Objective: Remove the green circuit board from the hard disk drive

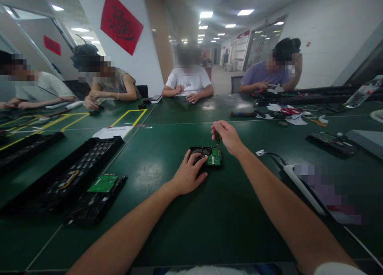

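My two hands meet near the middle of the frame, over a hard drive point(210, 153) that lies flat on the green worktop point(167, 231), its green circuit board point(214, 160) facing up. My left hand point(189, 176) is spread loosely, fingertips resting on the drive's left part and thumb out by its near edge; it steadies rather than grips. My right hand point(228, 136) is curled around the dark handle of a screwdriver point(218, 138), held upright above the board's right end; I can't tell whether the tip touches.

At the lower left sits another drive point(103, 184) with a green board, just beside a long black tray point(117, 141). At the right of the frame lie a third drive point(332, 142) and, nearer me, a flat device point(324, 197) with its face blurred out. A clear bottle point(362, 93) tilts at the upper right. Across the worktop, four people sit along the far side.
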Available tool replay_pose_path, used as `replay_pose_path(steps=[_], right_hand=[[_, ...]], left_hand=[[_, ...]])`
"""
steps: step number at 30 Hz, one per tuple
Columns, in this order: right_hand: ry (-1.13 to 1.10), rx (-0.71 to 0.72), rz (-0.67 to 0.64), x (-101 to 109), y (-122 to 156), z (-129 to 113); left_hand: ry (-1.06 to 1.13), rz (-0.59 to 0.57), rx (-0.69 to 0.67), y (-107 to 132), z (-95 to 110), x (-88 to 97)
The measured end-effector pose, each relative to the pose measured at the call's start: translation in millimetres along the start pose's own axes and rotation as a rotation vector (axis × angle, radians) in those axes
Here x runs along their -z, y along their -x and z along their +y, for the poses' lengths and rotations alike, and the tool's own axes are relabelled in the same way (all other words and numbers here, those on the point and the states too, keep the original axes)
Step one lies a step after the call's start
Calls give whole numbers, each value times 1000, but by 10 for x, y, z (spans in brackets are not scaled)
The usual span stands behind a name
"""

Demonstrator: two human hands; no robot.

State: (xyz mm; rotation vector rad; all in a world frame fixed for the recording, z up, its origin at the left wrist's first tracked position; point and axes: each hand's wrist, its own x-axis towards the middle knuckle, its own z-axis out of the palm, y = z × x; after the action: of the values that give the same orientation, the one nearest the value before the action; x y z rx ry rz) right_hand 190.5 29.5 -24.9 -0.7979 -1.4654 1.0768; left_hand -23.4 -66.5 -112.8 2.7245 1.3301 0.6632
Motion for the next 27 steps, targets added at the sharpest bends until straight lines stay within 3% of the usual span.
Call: replay_pose_path(steps=[4, 9, 14, 27], right_hand=[[236, 203, 185, 50, 189, 21], [486, 328, 203, 124, 529, 18], [648, 387, 189, 216, 735, 70], [737, 431, 275, 223, 825, 165]], left_hand=[[12, 35, -4, 2, -6, -18], [11, 95, 21, -26, 7, -53], [23, 138, 49, -58, 22, -86], [-30, 212, 51, -210, 119, -112]])
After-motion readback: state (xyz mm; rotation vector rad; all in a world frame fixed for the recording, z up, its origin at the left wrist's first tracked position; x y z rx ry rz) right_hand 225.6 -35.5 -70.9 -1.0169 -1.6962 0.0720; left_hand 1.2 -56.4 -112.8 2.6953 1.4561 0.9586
